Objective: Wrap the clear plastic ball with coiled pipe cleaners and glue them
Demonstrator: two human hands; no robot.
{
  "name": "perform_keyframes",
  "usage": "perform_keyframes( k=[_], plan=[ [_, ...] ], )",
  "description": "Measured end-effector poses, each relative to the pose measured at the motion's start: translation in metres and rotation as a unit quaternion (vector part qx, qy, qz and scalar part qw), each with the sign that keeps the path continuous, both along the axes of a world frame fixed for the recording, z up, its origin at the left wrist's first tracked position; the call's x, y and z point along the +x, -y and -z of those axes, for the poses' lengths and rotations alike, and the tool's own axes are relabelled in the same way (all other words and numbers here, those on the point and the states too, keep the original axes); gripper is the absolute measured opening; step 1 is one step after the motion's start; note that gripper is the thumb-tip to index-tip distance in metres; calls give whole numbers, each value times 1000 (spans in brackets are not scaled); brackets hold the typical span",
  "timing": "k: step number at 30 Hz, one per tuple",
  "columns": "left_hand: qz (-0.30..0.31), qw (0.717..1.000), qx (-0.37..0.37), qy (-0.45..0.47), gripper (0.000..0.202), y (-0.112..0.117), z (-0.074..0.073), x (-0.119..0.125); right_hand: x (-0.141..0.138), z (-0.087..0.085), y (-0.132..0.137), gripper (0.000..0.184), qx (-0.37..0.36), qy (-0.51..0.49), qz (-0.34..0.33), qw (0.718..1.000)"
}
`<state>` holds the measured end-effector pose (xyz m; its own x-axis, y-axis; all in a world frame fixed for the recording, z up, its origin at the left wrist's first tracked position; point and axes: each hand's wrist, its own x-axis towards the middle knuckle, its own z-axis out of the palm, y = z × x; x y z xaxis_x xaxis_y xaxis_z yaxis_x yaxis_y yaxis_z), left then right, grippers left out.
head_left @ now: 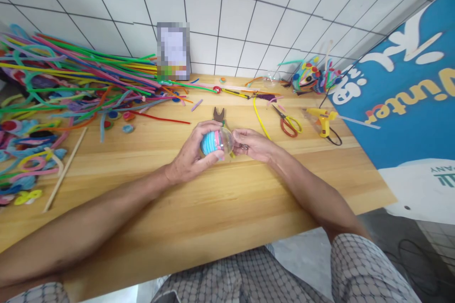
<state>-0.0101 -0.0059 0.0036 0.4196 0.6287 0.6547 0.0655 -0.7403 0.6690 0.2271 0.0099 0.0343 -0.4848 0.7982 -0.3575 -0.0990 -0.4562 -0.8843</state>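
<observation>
My left hand (194, 154) is wrapped round a clear plastic ball (227, 141), gripping it from the left. Blue and pink fuzzy pipe cleaner (210, 143) winds in bands over the ball's left part, while its right end is bare and see-through. At that bare end, my right hand (254, 145) has its fingers closed in a pinch against or right beside the ball. Something small and shiny shows at these fingers; what they hold, if anything, is hidden. Just behind the ball lie dark-jawed pliers (219, 114), their handles mostly covered by the ball and my hands.
Pipe cleaners (117, 68) are heaped at the left, with a wooden stick (66, 168) beside smaller coloured pieces. Scissors (288, 125) and a yellow glue gun (323, 118) lie to the right. Decorated balls (306, 77) stand at the back, near a blue board (412, 90).
</observation>
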Motion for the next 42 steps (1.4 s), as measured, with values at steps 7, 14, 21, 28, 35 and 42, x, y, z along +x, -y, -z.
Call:
perform_keyframes(
  k=[7,14,21,28,35,42],
  plan=[
    [-26,993,-110,40,53,-2,6,-2,-2,5,0,64,67,23,-11,997],
    [-34,996,-80,14,54,-5,7,-3,-4,-2,5,28,180,92,56,978],
    [-37,994,-97,-22,54,-4,7,-2,-4,-16,16,23,268,110,120,950],
    [-36,994,-97,-41,52,-1,3,0,-5,-30,26,13,459,273,84,841],
    [-29,997,-20,-73,48,-6,7,2,-7,-24,30,11,561,353,17,749],
    [1,998,-17,-61,49,-2,5,2,8,-16,8,7,471,392,50,789]
  ],
)
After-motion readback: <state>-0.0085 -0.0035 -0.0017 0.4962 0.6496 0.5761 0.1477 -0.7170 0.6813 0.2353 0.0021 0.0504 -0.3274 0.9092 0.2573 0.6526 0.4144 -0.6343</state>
